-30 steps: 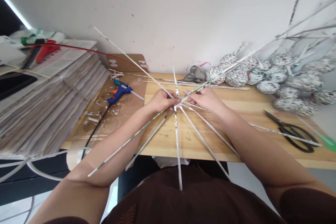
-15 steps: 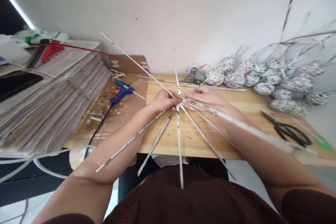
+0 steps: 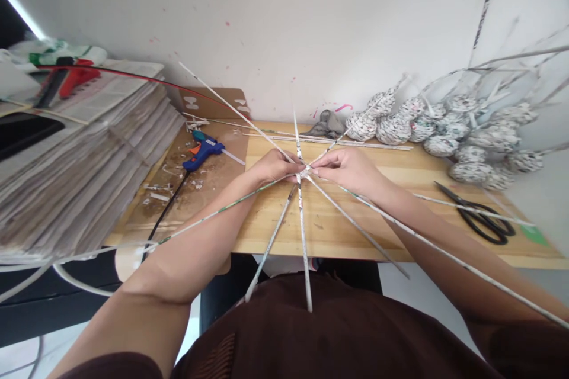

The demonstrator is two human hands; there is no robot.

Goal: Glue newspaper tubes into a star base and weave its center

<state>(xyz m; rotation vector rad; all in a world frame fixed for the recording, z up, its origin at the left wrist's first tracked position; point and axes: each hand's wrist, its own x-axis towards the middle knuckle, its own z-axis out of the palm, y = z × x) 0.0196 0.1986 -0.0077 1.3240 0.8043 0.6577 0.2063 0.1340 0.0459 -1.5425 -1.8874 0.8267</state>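
Thin rolled newspaper tubes (image 3: 303, 237) cross at one centre and fan out like spokes above the wooden table. My left hand (image 3: 281, 167) pinches the crossing point from the left, thumb on top. From the right, my right hand (image 3: 340, 169) has its fingers closed on a paper tube close to the centre. One long paper tube (image 3: 435, 234) runs from beneath my right hand across my right forearm. Another spoke lies over my left forearm. Fingers partly hide the woven centre.
A blue glue gun (image 3: 203, 151) lies on stained cardboard (image 3: 153, 213) at left, beside a tall newspaper stack (image 3: 89, 189). Black scissors (image 3: 480, 216) lie at right. Several woven paper balls (image 3: 395, 129) line the wall near a grey cloth (image 3: 328, 124). Loose tubes (image 3: 355, 143) lie behind my hands.
The long tube at my right has swung down and now passes under my right hand and over my forearm. The spokes have turned slightly at the centre, and my right fingers have closed nearer to it.
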